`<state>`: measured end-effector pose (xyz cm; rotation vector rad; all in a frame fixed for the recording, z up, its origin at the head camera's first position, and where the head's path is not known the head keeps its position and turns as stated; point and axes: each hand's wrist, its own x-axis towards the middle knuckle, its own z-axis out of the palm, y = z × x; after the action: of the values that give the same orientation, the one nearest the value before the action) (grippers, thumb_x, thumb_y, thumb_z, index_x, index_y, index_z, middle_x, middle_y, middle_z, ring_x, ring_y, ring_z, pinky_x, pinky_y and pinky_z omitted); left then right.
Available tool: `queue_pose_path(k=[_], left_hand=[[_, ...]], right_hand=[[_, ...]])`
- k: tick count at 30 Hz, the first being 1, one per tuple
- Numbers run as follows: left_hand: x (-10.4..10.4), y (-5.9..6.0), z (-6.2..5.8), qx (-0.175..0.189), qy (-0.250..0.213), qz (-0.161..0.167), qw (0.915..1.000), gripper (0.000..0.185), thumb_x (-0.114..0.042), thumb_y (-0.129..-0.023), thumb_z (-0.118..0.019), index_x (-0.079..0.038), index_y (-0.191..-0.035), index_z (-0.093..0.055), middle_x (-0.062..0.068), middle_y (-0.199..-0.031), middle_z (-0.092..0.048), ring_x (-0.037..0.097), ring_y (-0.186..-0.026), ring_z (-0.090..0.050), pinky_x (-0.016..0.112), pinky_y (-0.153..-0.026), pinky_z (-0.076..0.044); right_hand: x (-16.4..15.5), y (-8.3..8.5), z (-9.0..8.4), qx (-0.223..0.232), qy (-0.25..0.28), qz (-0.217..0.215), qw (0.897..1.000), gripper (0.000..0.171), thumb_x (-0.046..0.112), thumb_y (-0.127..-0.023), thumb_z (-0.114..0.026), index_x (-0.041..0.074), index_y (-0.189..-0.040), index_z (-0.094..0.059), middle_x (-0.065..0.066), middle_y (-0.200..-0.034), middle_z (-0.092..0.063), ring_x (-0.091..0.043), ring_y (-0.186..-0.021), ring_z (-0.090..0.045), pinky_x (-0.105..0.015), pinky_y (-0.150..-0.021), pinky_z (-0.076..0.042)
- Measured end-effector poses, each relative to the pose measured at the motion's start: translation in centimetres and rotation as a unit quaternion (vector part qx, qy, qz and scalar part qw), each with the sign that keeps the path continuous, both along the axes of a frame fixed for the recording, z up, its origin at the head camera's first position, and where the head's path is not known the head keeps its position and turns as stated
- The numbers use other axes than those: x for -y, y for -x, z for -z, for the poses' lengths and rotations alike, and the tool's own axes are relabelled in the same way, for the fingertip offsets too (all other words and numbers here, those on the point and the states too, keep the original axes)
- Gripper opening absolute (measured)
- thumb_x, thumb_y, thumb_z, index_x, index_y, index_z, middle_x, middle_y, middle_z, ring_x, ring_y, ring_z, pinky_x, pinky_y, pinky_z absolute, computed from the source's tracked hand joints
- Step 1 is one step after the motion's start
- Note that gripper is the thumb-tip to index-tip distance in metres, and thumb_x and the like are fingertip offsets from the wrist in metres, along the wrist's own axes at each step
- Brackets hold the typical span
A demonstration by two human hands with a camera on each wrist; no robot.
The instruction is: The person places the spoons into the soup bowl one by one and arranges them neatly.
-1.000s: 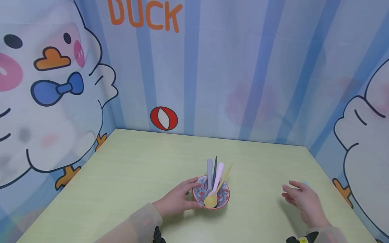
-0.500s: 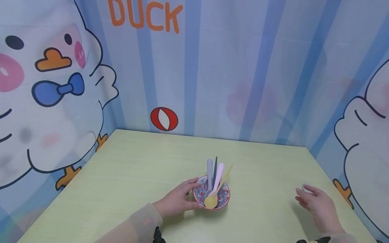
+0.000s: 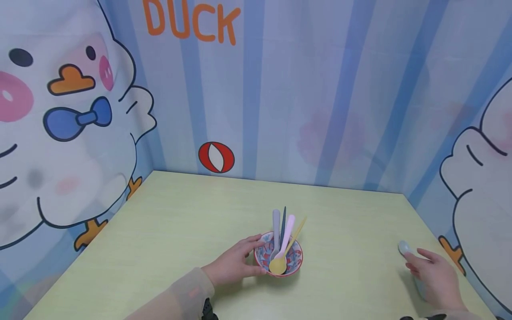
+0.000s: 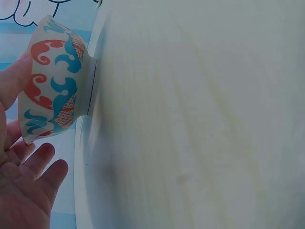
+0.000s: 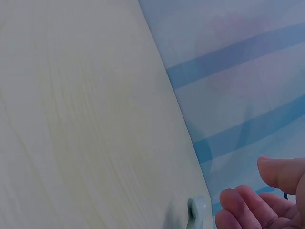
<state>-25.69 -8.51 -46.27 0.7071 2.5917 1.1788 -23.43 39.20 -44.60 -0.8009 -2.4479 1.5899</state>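
Observation:
A small red-and-blue patterned bowl stands on the pale green table, near its front edge. Several spoons lean in it: a grey spoon, a dark blue one, a pink spoon and a yellow spoon. My left hand rests against the bowl's left side, fingers relaxed. In the left wrist view the thumb touches the bowl and the left hand lies loose below it. A pale grey-blue spoon lies flat at the far right. My right hand hovers just behind it, holding nothing. The right wrist view shows the right hand beside the pale spoon.
Blue striped walls with cartoon ducks close the table in at the back wall, on the left and on the right. The right wall is close to my right hand. The left half of the table holds nothing.
My right hand has moved right and toward the table's near right corner, uncovering the pale spoon. The left hand and the bowl have stayed put.

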Motion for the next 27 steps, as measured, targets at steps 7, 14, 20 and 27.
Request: queue_pose_path(k=[7,14,20,27], left_hand=[[0.0,0.0,-0.1,-0.006,0.004,0.003,1.0000,0.077,-0.043,-0.081,-0.075,-0.014,-0.145,-0.044,-0.001,-0.156,-0.027,0.028,-0.142,-0.025,0.050,-0.110,-0.031],[0.0,-0.1,-0.3,-0.007,0.006,0.001,1.0000,0.077,-0.042,-0.081,-0.076,-0.014,-0.145,-0.045,0.000,-0.156,-0.028,0.028,-0.142,-0.025,0.051,-0.110,-0.030],[-0.1,0.0,-0.2,-0.009,0.006,0.003,0.9999,0.075,-0.042,-0.081,-0.076,-0.014,-0.144,-0.045,0.000,-0.156,-0.028,0.028,-0.142,-0.026,0.050,-0.109,-0.032],[-0.1,0.0,-0.1,-0.006,0.006,0.000,1.0000,0.076,-0.043,-0.081,-0.076,-0.015,-0.144,-0.045,-0.001,-0.156,-0.028,0.028,-0.142,-0.026,0.049,-0.109,-0.033]], right_hand=[[-1.1,0.7,1.0,0.017,0.005,0.053,0.998,0.076,0.026,-0.093,-0.063,-0.007,-0.148,-0.022,-0.034,-0.136,-0.042,-0.019,-0.083,-0.063,-0.027,-0.061,-0.053],[-1.7,0.6,1.7,0.069,-0.016,0.077,0.995,0.076,0.032,-0.095,-0.060,-0.003,-0.149,-0.021,-0.034,-0.142,-0.035,-0.048,-0.126,-0.038,-0.063,-0.099,-0.035],[-1.8,0.4,1.8,0.096,-0.035,0.082,0.991,0.070,0.028,-0.095,-0.061,-0.005,-0.147,-0.026,-0.032,-0.147,-0.029,-0.050,-0.130,-0.030,-0.063,-0.099,-0.033],[-1.5,-0.1,2.0,0.121,-0.053,0.072,0.989,0.065,0.024,-0.095,-0.060,-0.008,-0.143,-0.030,-0.034,-0.143,-0.030,-0.051,-0.128,-0.029,-0.060,-0.098,-0.036]])
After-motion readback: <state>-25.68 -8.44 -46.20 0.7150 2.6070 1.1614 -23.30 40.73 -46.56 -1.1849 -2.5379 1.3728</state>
